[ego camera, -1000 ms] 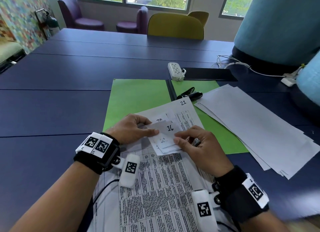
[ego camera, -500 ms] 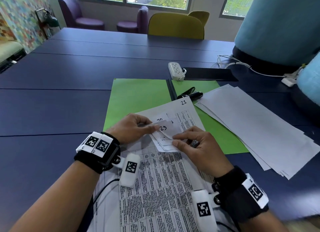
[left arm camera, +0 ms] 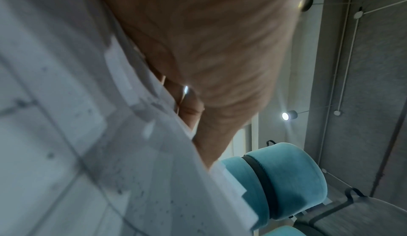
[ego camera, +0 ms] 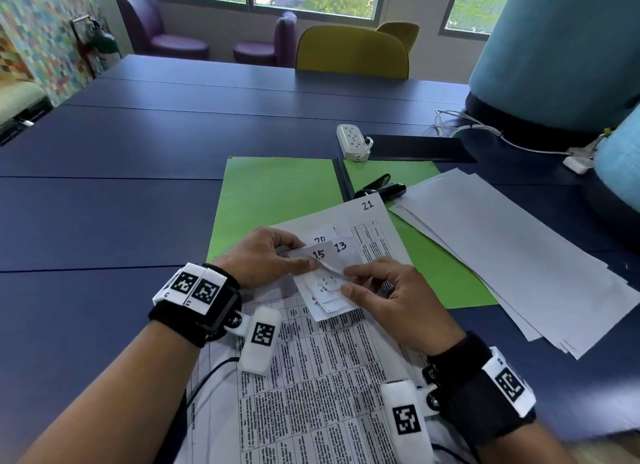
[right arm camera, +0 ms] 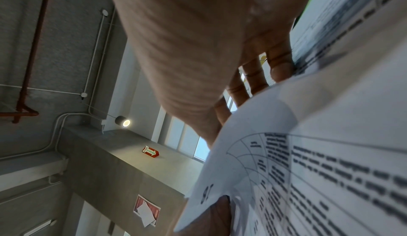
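A small stack of white paper slips (ego camera: 329,292) with handwritten numbers is held between both hands above a large printed sheet (ego camera: 311,377) marked 21. My left hand (ego camera: 304,261) pinches the upper left corner of a slip marked 15 (ego camera: 320,255). Behind it show slips marked 13 and 20. My right hand (ego camera: 349,283) pinches the right side of the stack, thumb on top. The left wrist view shows my palm (left arm camera: 209,48) against blurred paper (left arm camera: 88,135). In the right wrist view my fingers (right arm camera: 257,81) curl behind the printed paper (right arm camera: 319,170).
The printed sheet lies on a green folder (ego camera: 277,193) on a dark blue table (ego camera: 121,203). A fanned pile of white sheets (ego camera: 512,255) lies to the right. Beyond it are black pens (ego camera: 381,188), a white power strip (ego camera: 352,141), a black flat device (ego camera: 419,148) and teal chairs (ego camera: 554,47).
The hands have leafed through the slips: one second ago the top slip read 16, then 23, and now 15 and 13 show. Both hands have stayed in place.
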`<state>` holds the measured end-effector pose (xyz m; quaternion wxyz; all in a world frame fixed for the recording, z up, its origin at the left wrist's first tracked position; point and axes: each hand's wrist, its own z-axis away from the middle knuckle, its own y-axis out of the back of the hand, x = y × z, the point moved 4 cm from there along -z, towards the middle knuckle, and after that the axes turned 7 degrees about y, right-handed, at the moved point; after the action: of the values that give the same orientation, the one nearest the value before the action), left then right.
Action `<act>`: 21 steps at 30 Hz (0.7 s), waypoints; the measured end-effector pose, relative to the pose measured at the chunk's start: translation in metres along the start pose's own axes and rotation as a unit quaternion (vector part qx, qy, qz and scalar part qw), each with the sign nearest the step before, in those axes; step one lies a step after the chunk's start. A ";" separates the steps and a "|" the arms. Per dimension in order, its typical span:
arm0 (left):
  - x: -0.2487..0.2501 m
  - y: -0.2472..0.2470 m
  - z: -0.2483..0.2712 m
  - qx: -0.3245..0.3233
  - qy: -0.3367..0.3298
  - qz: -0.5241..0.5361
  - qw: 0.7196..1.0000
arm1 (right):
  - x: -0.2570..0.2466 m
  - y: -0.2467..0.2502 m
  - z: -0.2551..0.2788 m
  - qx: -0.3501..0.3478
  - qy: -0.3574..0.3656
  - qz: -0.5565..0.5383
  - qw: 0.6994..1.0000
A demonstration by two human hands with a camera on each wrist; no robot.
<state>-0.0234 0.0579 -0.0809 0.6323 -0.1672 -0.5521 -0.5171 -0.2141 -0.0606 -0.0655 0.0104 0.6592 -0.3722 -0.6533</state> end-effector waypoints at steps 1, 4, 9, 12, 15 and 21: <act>0.000 0.000 0.000 0.005 -0.002 -0.005 1.000 | -0.001 0.000 0.000 -0.003 0.003 0.003 1.000; 0.002 0.000 0.000 0.019 -0.020 -0.014 1.000 | -0.001 -0.001 -0.001 -0.013 0.003 0.018 1.000; 0.001 -0.003 -0.002 0.022 -0.025 0.023 0.999 | -0.004 -0.002 -0.001 -0.021 0.005 0.030 0.999; -0.004 -0.001 -0.005 0.010 -0.014 -0.011 1.000 | -0.007 -0.002 0.000 -0.009 0.003 0.004 1.000; -0.005 0.002 -0.006 0.011 -0.011 -0.023 1.000 | -0.007 -0.002 0.001 -0.006 -0.006 -0.005 1.000; -0.001 -0.002 -0.004 0.028 -0.019 0.018 0.999 | -0.010 -0.001 0.000 0.012 0.009 -0.029 0.999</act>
<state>-0.0226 0.0540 -0.0836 0.6350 -0.1689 -0.5757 -0.4867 -0.2121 -0.0546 -0.0573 -0.0128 0.6758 -0.3610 -0.6425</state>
